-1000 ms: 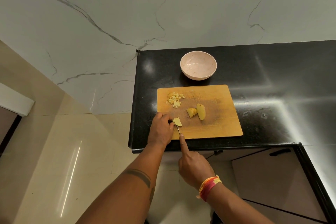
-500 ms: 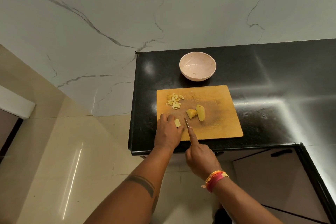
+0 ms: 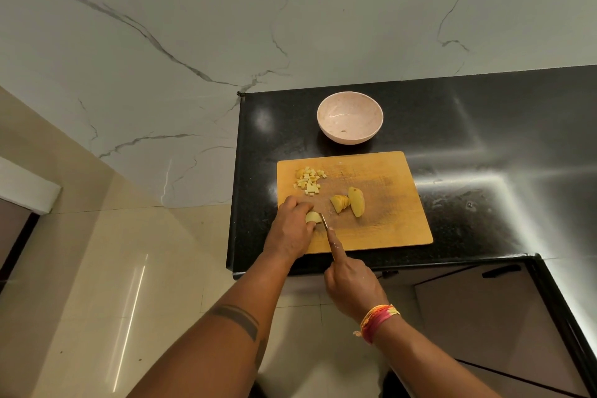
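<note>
A wooden cutting board [image 3: 387, 223] lies on the black counter. My left hand [image 3: 290, 229] holds a pale potato piece [image 3: 312, 217] down at the board's near left corner, fingers curled over it. My right hand [image 3: 350, 281] grips a knife [image 3: 324, 222], index finger stretched along its spine, with the blade set against the piece's right side. A small heap of diced potato [image 3: 309, 180] sits at the board's far left. Two larger potato pieces [image 3: 349, 202] lie at the board's middle.
An empty pinkish bowl [image 3: 350, 121] stands on the black counter [image 3: 484, 139] just behind the board. The counter's left edge drops to a tiled floor [image 3: 129, 268]. A marble wall [image 3: 290, 10] rises behind. Cabinet doors [image 3: 484, 317] sit below at right.
The knife has come in from the board's near edge and now sits against the potato piece. My left hand has shifted its hold on the piece.
</note>
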Available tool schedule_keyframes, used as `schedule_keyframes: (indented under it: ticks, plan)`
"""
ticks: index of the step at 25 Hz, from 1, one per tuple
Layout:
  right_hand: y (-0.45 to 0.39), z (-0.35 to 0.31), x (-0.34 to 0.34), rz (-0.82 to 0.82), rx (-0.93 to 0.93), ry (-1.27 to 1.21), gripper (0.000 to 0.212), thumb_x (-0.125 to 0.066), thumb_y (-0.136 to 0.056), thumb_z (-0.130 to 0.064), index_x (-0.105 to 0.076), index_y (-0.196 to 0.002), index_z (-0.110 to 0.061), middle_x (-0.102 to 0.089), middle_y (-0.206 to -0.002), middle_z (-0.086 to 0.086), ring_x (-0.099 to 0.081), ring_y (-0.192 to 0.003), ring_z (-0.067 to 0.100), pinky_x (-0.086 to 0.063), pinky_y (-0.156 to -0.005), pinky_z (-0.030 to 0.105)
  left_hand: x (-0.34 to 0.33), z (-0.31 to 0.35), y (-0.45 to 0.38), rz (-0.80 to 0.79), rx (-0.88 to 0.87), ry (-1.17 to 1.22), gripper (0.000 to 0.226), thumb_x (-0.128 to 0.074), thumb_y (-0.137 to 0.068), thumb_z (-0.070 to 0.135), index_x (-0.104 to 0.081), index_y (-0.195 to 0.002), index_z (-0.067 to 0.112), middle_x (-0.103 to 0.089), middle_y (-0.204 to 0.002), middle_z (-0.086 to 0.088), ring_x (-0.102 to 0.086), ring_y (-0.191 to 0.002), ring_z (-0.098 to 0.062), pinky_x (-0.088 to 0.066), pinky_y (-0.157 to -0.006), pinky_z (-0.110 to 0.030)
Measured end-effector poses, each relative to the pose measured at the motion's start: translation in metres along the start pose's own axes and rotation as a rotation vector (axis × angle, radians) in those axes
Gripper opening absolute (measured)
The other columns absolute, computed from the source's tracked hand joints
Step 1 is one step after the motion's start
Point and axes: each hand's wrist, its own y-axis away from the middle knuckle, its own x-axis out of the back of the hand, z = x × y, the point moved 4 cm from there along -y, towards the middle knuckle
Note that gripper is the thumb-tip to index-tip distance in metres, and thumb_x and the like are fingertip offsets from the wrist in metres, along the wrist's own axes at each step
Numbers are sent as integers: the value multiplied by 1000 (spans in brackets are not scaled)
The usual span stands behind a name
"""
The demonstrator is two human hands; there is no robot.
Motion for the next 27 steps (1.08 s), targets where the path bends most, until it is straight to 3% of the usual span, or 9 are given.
schedule_keyframes:
  ticks: [11,17,22,27]
  plan:
    - [-10,-14,0,25,2,45,78,-38,-102,-23,9,-162,-34,-58,-73,0,-54,-59,15,-41,-52,32,7,8,2,13,72,-13,35,-59,-102,26,-63,-137,19,-48,-131,0,-57,-112,-19,-51,-96,-32]
    - [-18,-21,-6,12,3,107,79,-38,-101,-21,11,-162,-32,-59,-77,4,-57,-62,18,-50,-58,35,7,9,3,27,90,9,34,-59,-102,26,-64,-135,18,-49,-132,-1,-57,-113,-20,-52,-95,-32]
    - [1,-10,-9,-5,10,182,81,-37,-102,-21,20,-160,-26,-56,-74,0,-48,-55,13,-42,-51,31,7,11,3,33,107,3,34,-59,-102,27,-65,-134,18,-49,-132,-1,-57,-113,-19,-51,-95,-30]
    - [21,4,-13,-27,-16,111,84,-37,-100,-19,20,-160,-31,-56,-70,-3,-53,-56,14,-41,-49,29,8,10,5,31,96,2,38,-61,-101,27,-62,-138,18,-49,-132,-1,-56,-116,-19,-46,-96,-28]
